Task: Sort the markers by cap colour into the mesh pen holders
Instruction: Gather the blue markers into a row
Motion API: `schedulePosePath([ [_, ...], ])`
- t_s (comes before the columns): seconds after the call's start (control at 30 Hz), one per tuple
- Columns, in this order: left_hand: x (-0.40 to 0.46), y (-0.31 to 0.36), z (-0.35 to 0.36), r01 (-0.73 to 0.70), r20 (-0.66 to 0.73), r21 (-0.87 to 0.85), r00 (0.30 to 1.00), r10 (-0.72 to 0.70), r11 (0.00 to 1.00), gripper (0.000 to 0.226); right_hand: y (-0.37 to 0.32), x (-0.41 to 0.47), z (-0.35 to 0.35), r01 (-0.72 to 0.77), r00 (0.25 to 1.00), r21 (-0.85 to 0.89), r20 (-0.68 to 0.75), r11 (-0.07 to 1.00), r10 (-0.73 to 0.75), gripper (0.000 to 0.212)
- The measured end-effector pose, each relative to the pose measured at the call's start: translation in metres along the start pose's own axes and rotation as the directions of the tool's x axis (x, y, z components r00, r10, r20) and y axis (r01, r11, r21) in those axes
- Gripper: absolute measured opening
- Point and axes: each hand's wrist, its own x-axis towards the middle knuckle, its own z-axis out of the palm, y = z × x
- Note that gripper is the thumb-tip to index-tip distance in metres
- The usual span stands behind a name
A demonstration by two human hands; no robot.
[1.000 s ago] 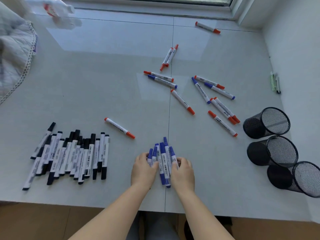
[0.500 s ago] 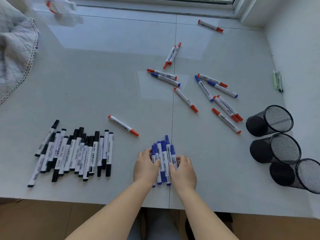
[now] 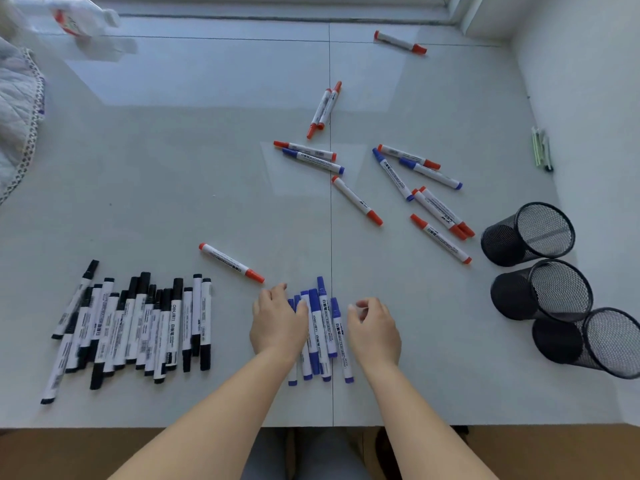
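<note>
Several blue-capped markers [image 3: 322, 327] lie bunched side by side near the table's front edge. My left hand [image 3: 277, 323] rests flat on the bunch's left side with its fingers spread. Just right of the bunch my right hand [image 3: 374, 327] hovers with loosely curled fingers, holding nothing. A row of black-capped markers [image 3: 138, 323] lies to the left. One red-capped marker [image 3: 231, 262] lies just beyond my left hand. More red and blue markers [image 3: 356, 200] are scattered further back. Three black mesh holders [image 3: 498, 244] [image 3: 509, 292] [image 3: 557, 341] lie on their sides at the right.
A quilted cloth [image 3: 17, 116] hangs over the table's left side, and a white bottle [image 3: 79, 22] lies at the back left. Two thin pens [image 3: 542, 147] rest by the right wall. The table's front edge [image 3: 207, 426] runs just under my forearms.
Both hands were pressed against the blue bunch from either side. The right hand has now come off it and moved to the right; the left hand has spread over the bunch's left side.
</note>
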Motion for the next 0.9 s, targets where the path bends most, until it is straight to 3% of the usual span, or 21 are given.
schedulePosePath([
  [0.3,0.071,0.072,-0.029,-0.216,-0.020,-0.021,0.976,0.216,0.976,0.039,-0.018,0.097,-0.078,0.085,0.988,0.002,-0.127,0.996,-0.084,0.015],
  [0.43,0.117,0.107,-0.043,-0.264,-0.036,0.056,0.963,0.266,0.963,0.036,-0.034,0.148,-0.108,0.220,0.953,-0.122,-0.184,0.968,-0.240,0.019],
  [0.6,0.166,0.130,-0.052,-0.306,-0.033,0.214,0.947,0.319,0.928,0.034,-0.039,0.208,-0.137,0.251,0.923,-0.264,-0.225,0.931,-0.313,0.025],
  [0.9,0.221,0.144,-0.047,-0.499,0.030,0.471,0.834,0.552,0.728,0.029,-0.041,0.267,-0.137,0.262,0.924,-0.559,-0.090,0.786,-0.372,0.025],
])
